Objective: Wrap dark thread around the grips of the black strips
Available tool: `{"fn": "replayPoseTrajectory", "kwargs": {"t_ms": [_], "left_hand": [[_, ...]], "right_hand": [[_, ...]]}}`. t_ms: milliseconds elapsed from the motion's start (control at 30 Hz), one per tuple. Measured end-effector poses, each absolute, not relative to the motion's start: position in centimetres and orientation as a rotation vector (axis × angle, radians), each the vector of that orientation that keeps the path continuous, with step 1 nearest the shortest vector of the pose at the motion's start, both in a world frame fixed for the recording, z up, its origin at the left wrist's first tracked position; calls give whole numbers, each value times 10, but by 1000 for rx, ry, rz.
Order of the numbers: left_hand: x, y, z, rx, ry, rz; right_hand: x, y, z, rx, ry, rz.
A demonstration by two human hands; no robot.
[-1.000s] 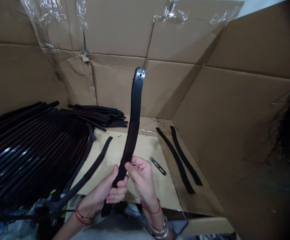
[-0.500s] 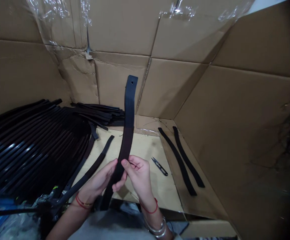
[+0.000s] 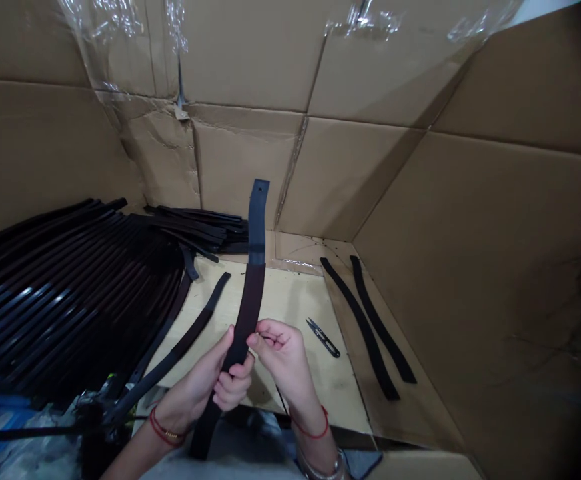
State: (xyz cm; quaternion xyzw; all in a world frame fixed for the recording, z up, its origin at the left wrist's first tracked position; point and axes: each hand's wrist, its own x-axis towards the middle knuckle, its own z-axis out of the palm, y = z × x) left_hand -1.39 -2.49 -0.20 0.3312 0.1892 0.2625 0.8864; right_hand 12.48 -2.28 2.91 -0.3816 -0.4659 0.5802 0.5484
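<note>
Just now the dark leather belt strap (image 3: 251, 300) sits lower in the hands than a second ago: its punched top end (image 3: 259, 190) has dropped, and its tail (image 3: 201, 437) reaches further down, past the near edge of the pale wooden board (image 3: 290, 320). The strap stands nearly upright above the board, not resting on it. Its upper length looks blue-black and its lower length brown; cause unclear from this view.

Grip: the left hand (image 3: 201, 387) is closed around the strap, fingers wrapped tight. The right hand (image 3: 284, 353) is just beside it, fingertips (image 3: 255, 340) at the strap's edge; pinching or merely touching, cannot tell.

Nearby: thread snips (image 3: 323, 338) lie on the board, right of the hands, untouched. One black strap (image 3: 185, 340) crosses the board at left. Two narrow black straps (image 3: 360, 333) lie side by side on tan cardboard at right. A fanned pile of straps (image 3: 70, 293) and a smaller bundle (image 3: 200, 230) sit at left.
</note>
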Motion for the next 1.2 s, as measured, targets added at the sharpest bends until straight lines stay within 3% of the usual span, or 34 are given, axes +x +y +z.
{"fn": "replayPoseTrajectory", "kwargs": {"t_ms": [133, 267, 467, 633, 800, 1000, 1200], "left_hand": [[-15, -21, -3, 736, 427, 534], [-12, -20, -5, 818, 492, 503], [-12, -31, -1, 1021, 792, 870], [-15, -31, 6, 1125, 833, 691], [-12, -34, 6, 1239, 897, 973], [-8, -26, -10, 1137, 681, 749], [-9, -18, -8, 1103, 813, 871]], "right_hand": [[126, -22, 17, -849, -1127, 1519], [130, -21, 11, -837, -1104, 1435], [141, -15, 10, -844, -1035, 1307], [139, -16, 11, -824, -1065, 1398], [131, -22, 14, -849, -1032, 1311], [124, -26, 18, -857, -1075, 1278], [129, -21, 19, -842, -1083, 1287]]}}
